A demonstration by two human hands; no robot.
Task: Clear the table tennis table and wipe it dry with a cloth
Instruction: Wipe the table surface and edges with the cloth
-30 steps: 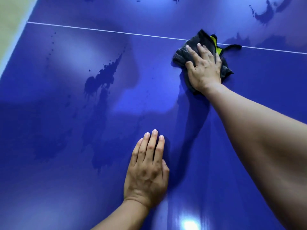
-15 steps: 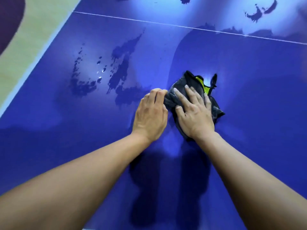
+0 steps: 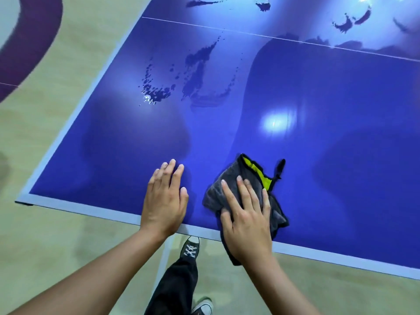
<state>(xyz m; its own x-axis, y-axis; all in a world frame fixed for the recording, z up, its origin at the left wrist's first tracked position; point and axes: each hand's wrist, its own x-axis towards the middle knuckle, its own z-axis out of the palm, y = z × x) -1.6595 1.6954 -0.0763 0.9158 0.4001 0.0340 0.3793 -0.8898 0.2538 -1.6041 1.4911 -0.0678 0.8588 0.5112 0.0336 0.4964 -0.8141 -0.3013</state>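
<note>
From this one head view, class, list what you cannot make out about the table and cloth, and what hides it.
1. Head view, table under the cloth and right hand: covered, so wet or dry is unknown.
2. Head view, table's far end and right side: cut off by the frame.
3. Head view, glare spot: reflection washes out any water.
4. Head view, cloth's near end: partly hidden by the right hand.

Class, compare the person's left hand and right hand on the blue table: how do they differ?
The left hand lies bare on the table; the right hand presses the grey cloth. The left hand's fingers lie close together; the right hand's are spread. Both lie palm down near its edge.
</note>
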